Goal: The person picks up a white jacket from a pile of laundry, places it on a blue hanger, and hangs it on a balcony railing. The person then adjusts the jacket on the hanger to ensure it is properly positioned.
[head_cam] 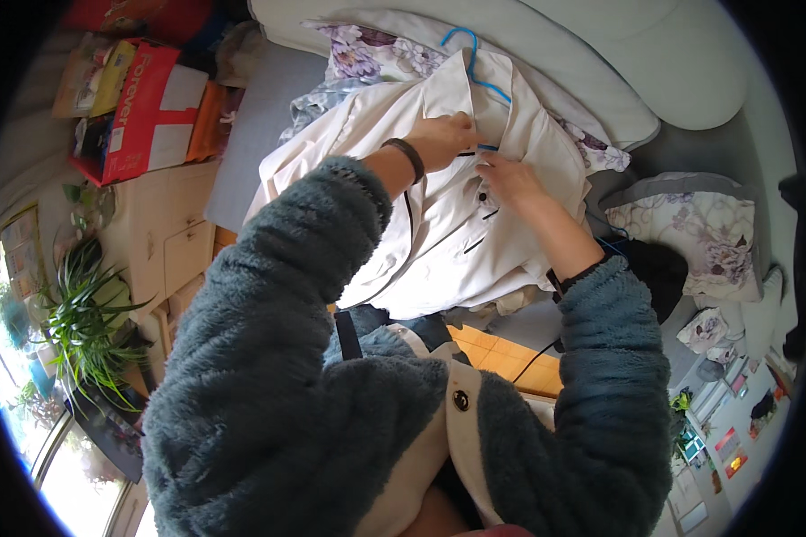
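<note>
A cream coat or jacket (376, 141) with dark-edged buttonholes is spread in front of me. A blue clothes hanger (473, 50) lies in its neck, the hook sticking out at the top. My left hand (446, 139) is at one front edge near the upper buttonhole, its fingers bent onto the cloth. Close by on the other side, my right hand (510, 180) has its fingertips at the opposite front edge, above a dark button (482, 197). Part of the hanger's blue bar shows between the hands. Both hands pinch the coat's fabric.
Behind the coat are a floral pillow (356, 57) and the grey sofa's back (551, 60). Another floral cushion (688, 235) and a black garment (651, 275) lie at the right. A red cardboard box (151, 111) stands on a cabinet (174, 228) at the left, above a potted plant (91, 322).
</note>
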The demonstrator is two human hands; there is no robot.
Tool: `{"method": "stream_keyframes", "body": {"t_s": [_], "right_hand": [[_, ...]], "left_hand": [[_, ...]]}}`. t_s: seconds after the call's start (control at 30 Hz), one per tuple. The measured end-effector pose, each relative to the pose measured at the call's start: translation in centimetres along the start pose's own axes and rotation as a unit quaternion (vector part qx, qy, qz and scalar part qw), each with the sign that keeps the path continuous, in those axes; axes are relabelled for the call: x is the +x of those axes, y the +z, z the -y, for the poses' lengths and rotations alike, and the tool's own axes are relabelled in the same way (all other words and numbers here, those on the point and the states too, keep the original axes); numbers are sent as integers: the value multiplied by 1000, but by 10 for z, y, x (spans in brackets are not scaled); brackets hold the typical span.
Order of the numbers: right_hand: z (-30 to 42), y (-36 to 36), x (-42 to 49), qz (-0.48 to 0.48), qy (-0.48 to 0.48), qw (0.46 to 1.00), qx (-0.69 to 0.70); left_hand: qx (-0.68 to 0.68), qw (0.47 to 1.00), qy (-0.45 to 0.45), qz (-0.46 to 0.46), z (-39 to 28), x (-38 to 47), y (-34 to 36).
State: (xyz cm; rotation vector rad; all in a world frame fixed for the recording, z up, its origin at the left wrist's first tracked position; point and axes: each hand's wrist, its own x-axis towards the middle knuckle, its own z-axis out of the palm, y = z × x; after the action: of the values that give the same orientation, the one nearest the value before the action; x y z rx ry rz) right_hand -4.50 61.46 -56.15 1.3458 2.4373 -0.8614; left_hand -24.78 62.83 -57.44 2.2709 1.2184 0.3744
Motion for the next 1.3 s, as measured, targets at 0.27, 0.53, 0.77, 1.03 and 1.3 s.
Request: {"method": "stream_keyframes", "body": {"t_s": [0.27,0.53,0.77,1.03,1.3], "right_hand": [[-25,-8,6,-63,-54,996,-12],[-16,-52,-16,-139,-98,982,77],[-3,-52,-16,-101,-83,984,124],[12,-62,-1,-146,-66,969,188],[27,-67,24,-177,9,976,129]], "left_hand": [[162,970,153,100,9,42,-1],[37,991,1,127,1,44,10],[169,966,18,195,8,49,-6],[-418,883,-143,161,10,49,-51],[-441,871,-184,112,11,34,-48]]}}
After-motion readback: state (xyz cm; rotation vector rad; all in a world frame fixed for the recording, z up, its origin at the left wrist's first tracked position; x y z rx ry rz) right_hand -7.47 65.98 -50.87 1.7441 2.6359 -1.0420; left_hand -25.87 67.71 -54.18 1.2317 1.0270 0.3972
